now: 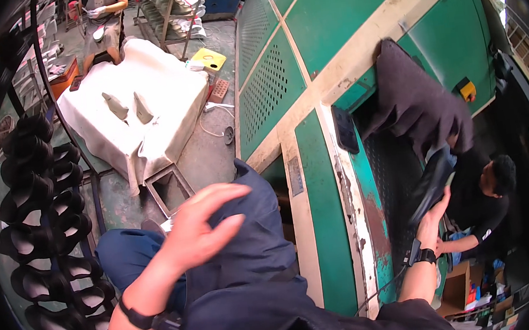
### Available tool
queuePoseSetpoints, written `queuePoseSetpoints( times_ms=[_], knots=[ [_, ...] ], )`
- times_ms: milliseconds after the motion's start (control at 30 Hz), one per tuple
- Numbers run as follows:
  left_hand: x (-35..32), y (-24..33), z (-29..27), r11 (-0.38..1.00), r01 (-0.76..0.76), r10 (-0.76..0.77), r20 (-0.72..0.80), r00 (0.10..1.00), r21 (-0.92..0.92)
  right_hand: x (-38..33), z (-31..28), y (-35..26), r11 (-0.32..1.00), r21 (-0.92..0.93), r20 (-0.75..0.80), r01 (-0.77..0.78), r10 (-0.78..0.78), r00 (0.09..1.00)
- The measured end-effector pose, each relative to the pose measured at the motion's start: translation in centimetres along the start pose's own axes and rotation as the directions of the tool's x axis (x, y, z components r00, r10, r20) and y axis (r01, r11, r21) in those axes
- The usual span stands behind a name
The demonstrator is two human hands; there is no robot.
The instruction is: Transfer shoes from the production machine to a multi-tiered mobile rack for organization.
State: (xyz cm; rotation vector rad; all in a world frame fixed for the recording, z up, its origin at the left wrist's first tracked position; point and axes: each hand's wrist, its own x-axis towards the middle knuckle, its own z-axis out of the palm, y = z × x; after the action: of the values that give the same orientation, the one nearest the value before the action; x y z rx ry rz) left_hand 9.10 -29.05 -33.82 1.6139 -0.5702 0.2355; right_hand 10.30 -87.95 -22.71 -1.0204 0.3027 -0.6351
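My left hand (202, 229) hovers above my lap with nothing in it, thumb and fingers apart. On the other side, my right hand (433, 217) holds a black shoe (431, 188) from below, at the opening of a green machine (323, 204). Beneath a dark cloth (411, 90) that drapes over this opening, part of the shoe's upper end is in shadow. A dark textured surface (399, 171) lies inside the opening, left of the shoe. Both wrists wear black bands.
A rack of black shoes (30, 241) stands at my left. Ahead is a cloth-covered table (96, 101) with two pale pointed pieces; a gloved person sits beyond. A phone (345, 130) is on the machine's edge. Another person (477, 195) leans close at right, above an open carton (457, 289).
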Motion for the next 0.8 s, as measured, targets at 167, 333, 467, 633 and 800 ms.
queuePoseSetpoints(
  times_ms=[167,333,467,633,800],
  knots=[
    [3.5,1.4,5.6,0.661,0.354,-0.122,0.371,0.92,-0.661,-7.8,13.5,6.1,0.964,0.226,0.693,-0.138,-0.06,0.718],
    [1.4,1.4,6.8,-0.063,0.62,-0.043,0.622,0.782,-0.782,-12.4,21.2,15.7,0.849,0.179,0.866,-0.498,0.104,0.489],
    [-7.1,-3.7,6.6,-0.219,0.36,-0.372,0.419,0.828,-0.907,-15.7,21.9,29.4,0.799,-0.133,0.717,-0.586,0.486,0.5],
    [-12.1,-7.8,5.4,-0.108,0.102,-0.841,0.145,0.521,-0.989,-18.4,20.7,41.9,0.326,-0.516,0.442,-0.792,0.893,0.08],
    [-13.2,-9.4,3.8,0.051,0.169,-0.922,0.019,0.388,-0.984,-20.7,20.5,45.3,0.289,-0.459,0.427,-0.84,0.901,0.077]
  ],
)
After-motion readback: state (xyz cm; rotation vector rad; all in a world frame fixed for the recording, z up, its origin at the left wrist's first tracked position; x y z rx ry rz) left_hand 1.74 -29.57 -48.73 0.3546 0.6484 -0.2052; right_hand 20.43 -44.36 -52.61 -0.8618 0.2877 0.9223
